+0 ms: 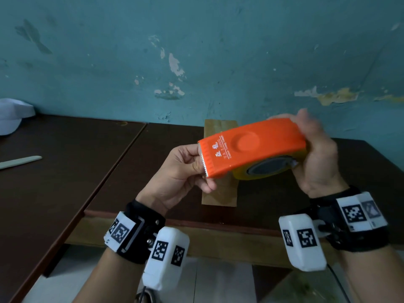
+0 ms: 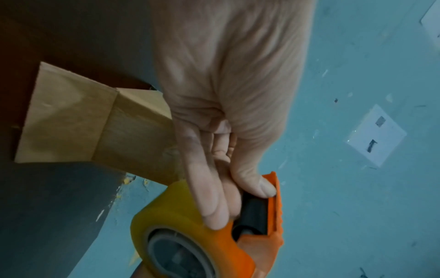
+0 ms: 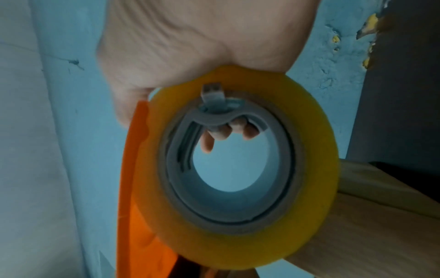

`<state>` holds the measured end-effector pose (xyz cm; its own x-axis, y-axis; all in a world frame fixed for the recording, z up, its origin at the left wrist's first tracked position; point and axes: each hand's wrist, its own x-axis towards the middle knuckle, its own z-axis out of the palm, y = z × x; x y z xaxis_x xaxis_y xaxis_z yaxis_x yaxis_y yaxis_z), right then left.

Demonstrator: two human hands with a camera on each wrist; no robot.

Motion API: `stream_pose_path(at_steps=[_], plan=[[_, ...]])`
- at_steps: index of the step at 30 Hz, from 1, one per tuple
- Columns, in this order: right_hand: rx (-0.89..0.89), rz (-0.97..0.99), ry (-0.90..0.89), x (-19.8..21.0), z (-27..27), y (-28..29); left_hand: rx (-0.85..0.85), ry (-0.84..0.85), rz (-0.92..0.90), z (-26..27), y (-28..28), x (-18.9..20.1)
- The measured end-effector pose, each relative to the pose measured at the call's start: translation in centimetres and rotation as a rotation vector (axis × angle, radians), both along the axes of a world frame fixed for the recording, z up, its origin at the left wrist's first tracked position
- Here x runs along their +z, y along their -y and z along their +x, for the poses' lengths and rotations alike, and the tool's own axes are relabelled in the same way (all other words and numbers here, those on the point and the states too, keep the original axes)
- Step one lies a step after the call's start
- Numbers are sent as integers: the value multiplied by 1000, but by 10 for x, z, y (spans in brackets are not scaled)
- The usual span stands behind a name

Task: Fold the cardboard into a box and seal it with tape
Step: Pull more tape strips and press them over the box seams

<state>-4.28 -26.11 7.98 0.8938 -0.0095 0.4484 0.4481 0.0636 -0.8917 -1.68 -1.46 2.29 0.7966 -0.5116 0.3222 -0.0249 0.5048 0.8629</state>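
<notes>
An orange tape dispenser [image 1: 251, 149] with a yellow tape roll [image 1: 238, 174] is held in the air above the table. My right hand [image 1: 317, 149] grips its rear end, fingers curled over the far side. My left hand [image 1: 201, 167] pinches the serrated front end, thumb on the orange edge [image 2: 273, 188] and fingers along the roll [image 2: 166, 206]. A flat brown cardboard box [image 1: 218, 193] lies on the table under the dispenser, partly hidden by it. In the right wrist view the roll [image 3: 309, 131] fills the middle, with the cardboard [image 3: 369, 225] behind it.
Two dark brown tables [image 1: 65, 171] meet along a seam left of the cardboard. A white cap [image 1: 13, 117] sits at the far left, and a pale flat stick [image 1: 21, 161] lies near it. A peeling teal wall [image 1: 196, 51] stands close behind.
</notes>
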Motion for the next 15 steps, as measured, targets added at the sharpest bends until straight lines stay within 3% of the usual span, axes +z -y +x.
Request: stream_pose_path(at_steps=[5, 11, 15], plan=[[-28, -62, -33, 7, -2, 7, 24, 43, 8, 0, 5, 1], [153, -157, -136, 22, -12, 16, 137, 37, 37, 0, 0, 2], [237, -173, -190, 24, -14, 13, 122, 44, 51, -1, -4, 9]])
